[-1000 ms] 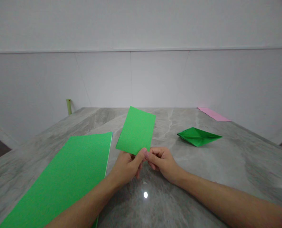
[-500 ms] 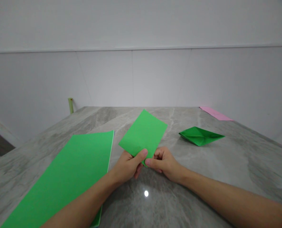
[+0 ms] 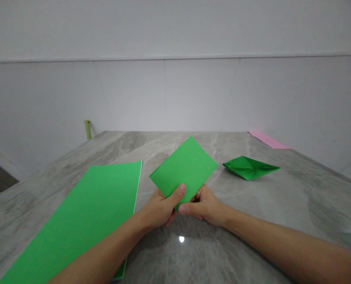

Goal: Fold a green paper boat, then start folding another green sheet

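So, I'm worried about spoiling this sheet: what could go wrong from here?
The green paper sheet could crease where the left hand and right hand pinch it. Turning it further, its corner might catch the larger green sheet on the left or the folded green paper model on the right.

The small green sheet [image 3: 183, 171] has swung clockwise between the hands, its far end now leaning toward the right edge of the worktop [image 3: 252, 205] (it stood closer to upright a second ago). The left hand's [image 3: 160, 207] thumb now presses on its face, and the right hand [image 3: 203, 206] sits lower, under its near corner.
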`<state>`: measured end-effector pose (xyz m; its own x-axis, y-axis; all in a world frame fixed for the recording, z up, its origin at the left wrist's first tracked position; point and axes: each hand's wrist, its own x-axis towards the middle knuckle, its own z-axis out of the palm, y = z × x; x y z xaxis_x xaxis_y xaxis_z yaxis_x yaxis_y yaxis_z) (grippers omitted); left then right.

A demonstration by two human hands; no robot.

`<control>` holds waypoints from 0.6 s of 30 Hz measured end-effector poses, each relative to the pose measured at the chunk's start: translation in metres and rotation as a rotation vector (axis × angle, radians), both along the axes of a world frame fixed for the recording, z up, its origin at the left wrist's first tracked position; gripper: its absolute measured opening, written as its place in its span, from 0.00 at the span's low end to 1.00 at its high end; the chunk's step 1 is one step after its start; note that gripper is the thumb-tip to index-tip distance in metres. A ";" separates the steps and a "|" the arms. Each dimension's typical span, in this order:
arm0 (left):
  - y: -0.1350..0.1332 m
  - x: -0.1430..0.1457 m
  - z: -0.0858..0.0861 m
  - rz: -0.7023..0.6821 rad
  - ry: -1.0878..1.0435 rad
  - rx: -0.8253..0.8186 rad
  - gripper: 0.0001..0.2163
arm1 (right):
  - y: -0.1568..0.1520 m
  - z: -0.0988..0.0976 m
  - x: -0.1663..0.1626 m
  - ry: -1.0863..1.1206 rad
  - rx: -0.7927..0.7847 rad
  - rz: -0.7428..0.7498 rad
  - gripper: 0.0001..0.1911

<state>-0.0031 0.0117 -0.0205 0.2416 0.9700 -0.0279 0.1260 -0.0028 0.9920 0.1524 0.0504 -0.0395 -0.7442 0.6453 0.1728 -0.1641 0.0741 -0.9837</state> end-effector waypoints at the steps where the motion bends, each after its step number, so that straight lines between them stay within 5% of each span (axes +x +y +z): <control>1: 0.000 -0.001 0.000 -0.008 -0.005 -0.014 0.27 | 0.000 -0.001 0.000 0.006 -0.008 -0.009 0.20; 18: 0.005 -0.015 0.000 -0.339 0.015 0.051 0.27 | 0.006 -0.007 0.002 0.075 -0.073 -0.055 0.22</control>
